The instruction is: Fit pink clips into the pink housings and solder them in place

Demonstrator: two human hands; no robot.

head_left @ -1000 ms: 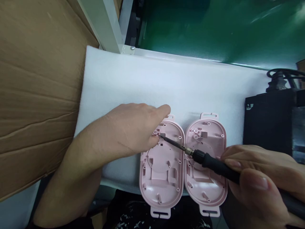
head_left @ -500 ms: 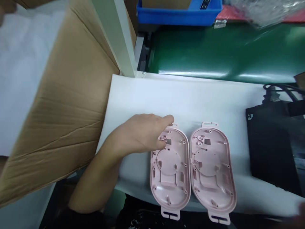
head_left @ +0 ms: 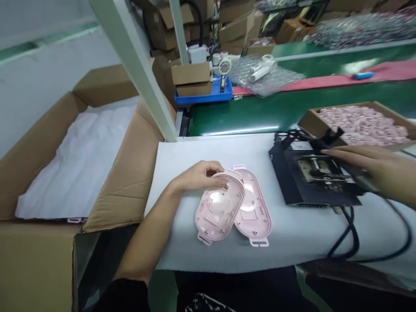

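Observation:
Two pink plastic oval housing shells lie on a white foam sheet [head_left: 292,234]. My left hand [head_left: 198,177] grips the top rim of the nearer shell [head_left: 216,212], which rests tilted across the second shell [head_left: 256,212]. My right hand [head_left: 367,167] is over a black metal fixture [head_left: 312,171], at its right end. A dark, blurred shape under those fingers may be a soldering iron handle [head_left: 357,182], but the blur hides the grip.
A cardboard box of pink parts [head_left: 360,125] sits behind the fixture. Black cables [head_left: 344,242] loop over the foam. An open carton with white liner [head_left: 78,160] stands left, past a white post [head_left: 139,73]. Behind lie a green conveyor belt [head_left: 260,117] and a blue tray [head_left: 203,96].
The view has swung up and out. The shells lay apart side by side and now overlap, the left one lifted onto the other. My right hand has moved away from them to the fixture.

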